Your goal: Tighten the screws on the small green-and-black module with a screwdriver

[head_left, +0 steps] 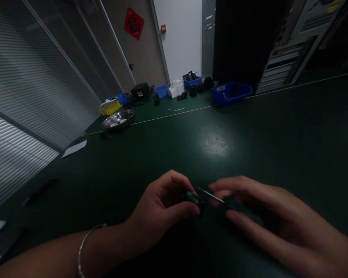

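A dim, wide dark-green counter (249,127) fills most of the frame, smooth and slightly glossy, with a pale glare patch near the centre. Low in the frame, the left hand (159,214) pinches a small dark part (195,199) with a green glint, its fingers (185,210) clamped on it just above the counter. Just to the right, the right hand (266,216) holds a thin metal-shafted tool (211,195), fingers closed around its dark handle; the shiny tip points left, almost touching the part. A slim silver bracelet (84,247) circles the left wrist.

The middle of the counter lies open around both hands. Clutter sits along the far edge in the upper middle: a blue plastic bin (232,92), a smaller blue tray (161,91), a yellow tray (110,108), a round metal bowl (118,119) and a white boxy device (176,88). A white paper slip (74,148) lies at left. Ribbed grey blinds (31,77) line the left side.
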A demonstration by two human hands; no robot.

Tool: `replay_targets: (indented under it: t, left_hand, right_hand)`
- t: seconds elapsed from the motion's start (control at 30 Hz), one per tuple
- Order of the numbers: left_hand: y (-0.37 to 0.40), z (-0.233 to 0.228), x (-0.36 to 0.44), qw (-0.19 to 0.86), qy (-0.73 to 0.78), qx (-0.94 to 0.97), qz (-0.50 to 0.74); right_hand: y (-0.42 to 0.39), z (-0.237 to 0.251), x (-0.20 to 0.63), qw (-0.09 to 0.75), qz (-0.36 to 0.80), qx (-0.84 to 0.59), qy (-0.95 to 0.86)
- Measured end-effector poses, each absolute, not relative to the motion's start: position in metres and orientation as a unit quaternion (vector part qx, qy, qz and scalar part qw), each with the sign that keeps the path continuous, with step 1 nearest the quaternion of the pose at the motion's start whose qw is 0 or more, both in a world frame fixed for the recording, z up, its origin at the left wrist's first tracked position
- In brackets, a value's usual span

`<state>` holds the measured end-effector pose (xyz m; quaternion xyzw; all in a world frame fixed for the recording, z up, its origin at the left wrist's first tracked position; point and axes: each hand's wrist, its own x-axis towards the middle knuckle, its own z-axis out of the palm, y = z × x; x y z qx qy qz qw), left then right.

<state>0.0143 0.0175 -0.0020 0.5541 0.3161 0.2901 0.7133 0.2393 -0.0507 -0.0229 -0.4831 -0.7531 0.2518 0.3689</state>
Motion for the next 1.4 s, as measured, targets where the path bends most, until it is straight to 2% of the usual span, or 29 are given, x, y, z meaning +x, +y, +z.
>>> replay_targets:
  t: [0.17,0.73,1.1,1.4]
  left_hand:
    - [0.022,-0.004,0.014,0.693,0.342,0.562,0.294]
    - [0.018,-0.002,0.014,0.669,0.335,0.595,0.291]
    - [0.022,-0.007,0.014,0.727,0.297,0.545,0.294]
    - [0.021,-0.008,0.013,0.744,0.289,0.52,0.303]
  right_hand:
    - [-0.05,-0.02,0.239,0.357,0.232,-0.461,-0.779]
    - [-0.045,-0.005,0.235,0.324,0.269,-0.464,-0.779]
    - [-0.045,-0.009,0.236,0.359,0.278,-0.452,-0.768]
    - [-0.047,-0.014,0.24,0.34,0.294,-0.442,-0.777]
